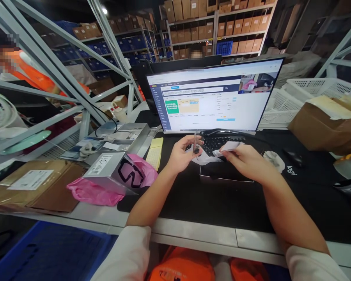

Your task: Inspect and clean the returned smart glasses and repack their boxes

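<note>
Above the black desk mat, my left hand (181, 153) has its fingers closed around a thin, partly clear piece with dark parts, too small and blurred to name. My right hand (245, 159) pinches a crumpled white wrapper (231, 146). More white sheeting (206, 158) hangs between the two hands. Just behind them lies a black keyboard (222, 142), partly covered. Under my hands is a flat dark item (226, 173) with a pale front edge. To the left, a grey box (114, 171) printed with a goggles picture rests on a pink plastic bag (98, 192).
A monitor (204, 101) stands behind the keyboard. Yellow notes (155, 153), a grey tray (131, 136) and a taped carton (32, 183) are on the left. A mouse (292, 158), crumpled paper (274, 160), and an open carton (324, 127) are on the right. Another person's orange clothing (32, 72) shows at far left.
</note>
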Demonstrator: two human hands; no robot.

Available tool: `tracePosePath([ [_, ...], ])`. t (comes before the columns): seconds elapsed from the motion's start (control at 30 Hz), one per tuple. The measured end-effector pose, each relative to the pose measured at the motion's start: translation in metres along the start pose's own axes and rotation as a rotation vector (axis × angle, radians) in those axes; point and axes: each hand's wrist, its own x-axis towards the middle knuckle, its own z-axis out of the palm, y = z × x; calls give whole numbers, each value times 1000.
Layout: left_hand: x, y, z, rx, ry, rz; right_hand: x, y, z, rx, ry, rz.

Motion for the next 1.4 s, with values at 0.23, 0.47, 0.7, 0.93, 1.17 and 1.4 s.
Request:
tracePosePath([
  [0.23, 5, 7, -9, -25, 152, 62, 0, 26, -27, 523, 412, -25],
  [0.47, 4, 4, -7, 73, 222, 82, -11, 3, -21, 221, 569, -135],
  [0.7, 4, 4, -3, -18, 238, 52, -2, -6, 11, -88, 287, -70],
  [0.93, 13, 6, -17, -146, 381, 103, 0, 7, 21, -108, 300, -96],
  [1.17, 6, 10, -8, -83, 312, 109, 0, -6, 36, -202, 349, -228],
  [1.4, 13, 16, -28, -97, 446, 214, 2, -8, 43, -104, 486, -210],
])
